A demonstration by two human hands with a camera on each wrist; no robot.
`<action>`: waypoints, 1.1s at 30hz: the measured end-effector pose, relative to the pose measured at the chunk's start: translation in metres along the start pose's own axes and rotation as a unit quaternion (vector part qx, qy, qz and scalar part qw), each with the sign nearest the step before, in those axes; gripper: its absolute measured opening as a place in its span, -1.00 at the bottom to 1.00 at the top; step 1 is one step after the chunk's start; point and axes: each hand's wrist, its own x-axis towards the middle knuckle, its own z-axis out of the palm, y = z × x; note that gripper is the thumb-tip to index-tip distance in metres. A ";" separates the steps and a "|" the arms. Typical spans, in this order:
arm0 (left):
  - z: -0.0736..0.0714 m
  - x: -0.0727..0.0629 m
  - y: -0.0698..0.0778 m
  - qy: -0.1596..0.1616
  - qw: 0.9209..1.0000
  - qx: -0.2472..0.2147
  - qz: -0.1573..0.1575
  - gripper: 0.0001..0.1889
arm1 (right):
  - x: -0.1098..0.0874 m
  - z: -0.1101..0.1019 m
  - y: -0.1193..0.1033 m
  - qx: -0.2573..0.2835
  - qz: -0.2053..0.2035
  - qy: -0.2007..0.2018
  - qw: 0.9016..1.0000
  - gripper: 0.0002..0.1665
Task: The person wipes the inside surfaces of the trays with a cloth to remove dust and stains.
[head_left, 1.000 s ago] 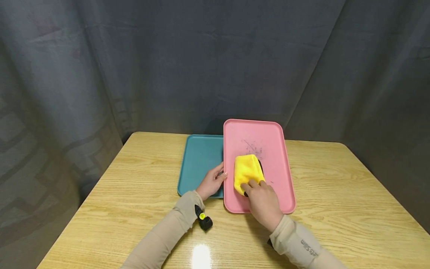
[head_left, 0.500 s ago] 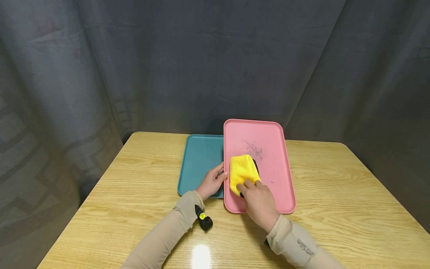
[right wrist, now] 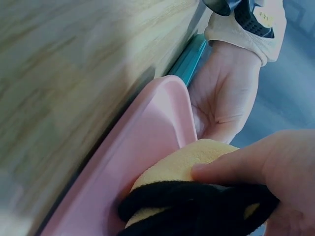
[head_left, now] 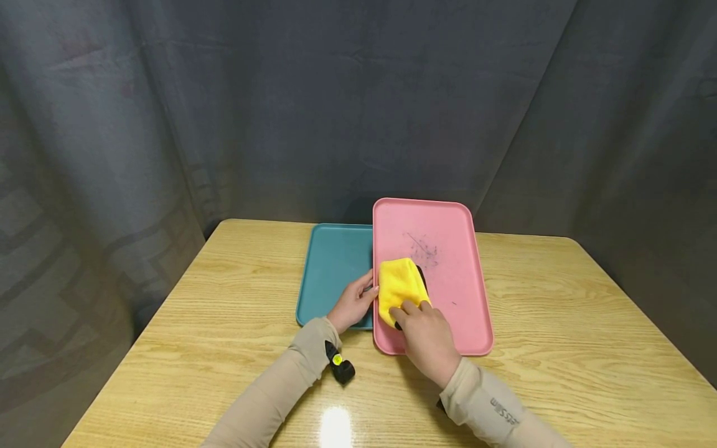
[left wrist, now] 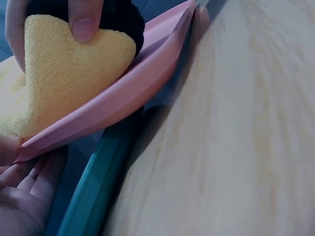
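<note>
A pink tray (head_left: 456, 280) with dark smudges on its surface lies partly over a teal tray (head_left: 336, 267). My left hand (head_left: 353, 303) pinches the pink tray's left rim, thumb on top and fingers beneath, as the left wrist view shows. A folded yellow cloth (head_left: 400, 283) with black edging lies on the pink tray against that left rim. My right hand (head_left: 428, 339) grips the cloth's near end, its thumb (right wrist: 221, 169) on the yellow side in the right wrist view. The black edging (right wrist: 182, 206) bunches below that thumb.
Both trays rest on a light wooden table (head_left: 241, 280). Dark grey curtains (head_left: 280, 124) hang behind and to the sides. A black wrist strap device (head_left: 340, 368) sits at the left cuff.
My right hand has slid the yellow cloth leftward across the pink tray to its left rim. The left hand and both trays have stayed in place.
</note>
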 end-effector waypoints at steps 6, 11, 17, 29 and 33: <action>0.000 -0.003 0.009 0.001 1.000 0.004 -0.005 -0.45 | 0.001 0.000 -0.001 -0.006 -0.009 0.013 1.000 -0.63; -0.002 -0.013 0.030 -0.001 1.000 0.012 -0.006 -0.46 | 0.000 0.001 -0.002 -0.005 -0.016 0.017 1.000 -0.64; -0.002 -0.017 0.039 -0.001 1.000 0.017 -0.016 -0.47 | -0.001 0.002 -0.004 -0.005 -0.017 0.011 1.000 -0.65; -0.002 -0.016 0.034 -0.002 1.000 0.006 -0.025 -0.46 | -0.005 0.000 -0.003 -0.008 -0.031 0.017 0.999 -0.67; -0.002 -0.016 0.034 -0.003 1.000 0.008 -0.026 -0.46 | -0.008 0.000 -0.002 -0.009 -0.031 0.013 0.999 -0.68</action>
